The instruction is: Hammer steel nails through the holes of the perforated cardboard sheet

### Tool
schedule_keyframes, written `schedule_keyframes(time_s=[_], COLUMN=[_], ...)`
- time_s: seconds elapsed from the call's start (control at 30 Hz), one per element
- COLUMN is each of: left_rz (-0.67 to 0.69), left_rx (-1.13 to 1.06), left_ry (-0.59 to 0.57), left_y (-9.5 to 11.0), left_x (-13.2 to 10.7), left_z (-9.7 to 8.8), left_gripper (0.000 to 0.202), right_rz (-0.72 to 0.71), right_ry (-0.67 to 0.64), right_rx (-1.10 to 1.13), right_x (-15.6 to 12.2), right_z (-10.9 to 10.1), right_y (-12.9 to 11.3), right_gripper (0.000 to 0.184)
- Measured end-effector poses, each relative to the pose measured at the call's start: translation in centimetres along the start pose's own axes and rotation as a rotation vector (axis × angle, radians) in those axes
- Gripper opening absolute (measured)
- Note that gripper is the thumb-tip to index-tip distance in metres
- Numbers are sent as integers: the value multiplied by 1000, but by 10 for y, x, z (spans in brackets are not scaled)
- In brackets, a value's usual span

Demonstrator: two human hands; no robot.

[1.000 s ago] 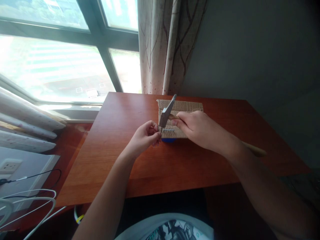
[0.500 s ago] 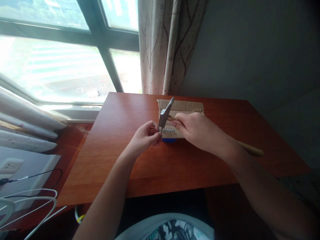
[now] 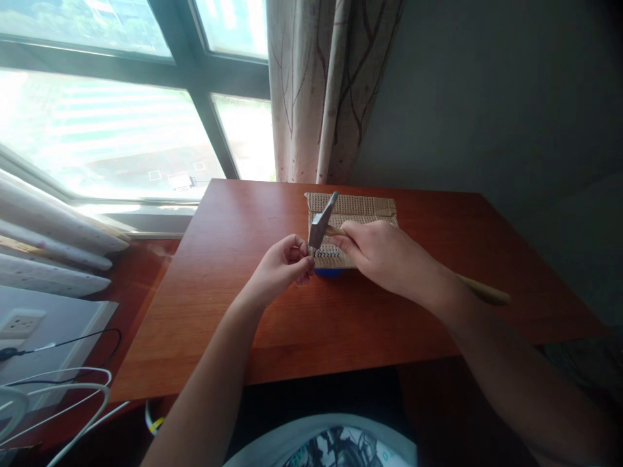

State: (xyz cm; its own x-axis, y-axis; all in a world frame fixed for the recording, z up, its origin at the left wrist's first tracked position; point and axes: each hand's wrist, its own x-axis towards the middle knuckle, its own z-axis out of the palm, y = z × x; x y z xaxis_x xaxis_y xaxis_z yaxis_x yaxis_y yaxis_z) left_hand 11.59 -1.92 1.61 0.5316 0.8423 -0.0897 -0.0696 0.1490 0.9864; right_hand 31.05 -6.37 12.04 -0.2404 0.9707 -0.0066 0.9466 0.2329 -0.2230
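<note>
My right hand (image 3: 377,250) grips the wooden handle of a hammer (image 3: 319,228) close to its metal head; the handle's end sticks out past the wrist. The head hangs tilted over the front left corner of a piece of cardboard (image 3: 357,205) dotted with holes. At that corner my left hand (image 3: 292,259) pinches thumb and forefinger on what looks like a thin nail, mostly hidden by the fingers and hammer. Along the cardboard's front runs a row of small dark pieces (image 3: 327,255), too small to make out clearly. A blue thing (image 3: 328,272) shows under the front edge.
The cardboard lies on a reddish-brown wooden table (image 3: 233,220). Behind it hangs a patterned curtain (image 3: 306,97), with a window (image 3: 117,136) to the left. White cables (image 3: 97,389) and a wall socket (image 3: 22,323) are at the lower left.
The hammer head has dipped very slightly, and its handle end has shifted a little to the left. My left hand stays at the cardboard's corner.
</note>
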Motion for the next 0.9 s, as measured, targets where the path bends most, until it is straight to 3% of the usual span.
schedule_keyframes(time_s=[0.6,0.9], left_rz=[11,-20], left_rx=[8,15], left_ry=[-7,6], left_y=[-1,0], left_x=[0,-1], left_z=[0,0], left_gripper=[29,28], right_rz=[7,18], right_ry=[-34,246], right_rx=[-31,294], right_x=[0,-10], right_z=[4,-2], right_y=[0,20], right_gripper=[35,39])
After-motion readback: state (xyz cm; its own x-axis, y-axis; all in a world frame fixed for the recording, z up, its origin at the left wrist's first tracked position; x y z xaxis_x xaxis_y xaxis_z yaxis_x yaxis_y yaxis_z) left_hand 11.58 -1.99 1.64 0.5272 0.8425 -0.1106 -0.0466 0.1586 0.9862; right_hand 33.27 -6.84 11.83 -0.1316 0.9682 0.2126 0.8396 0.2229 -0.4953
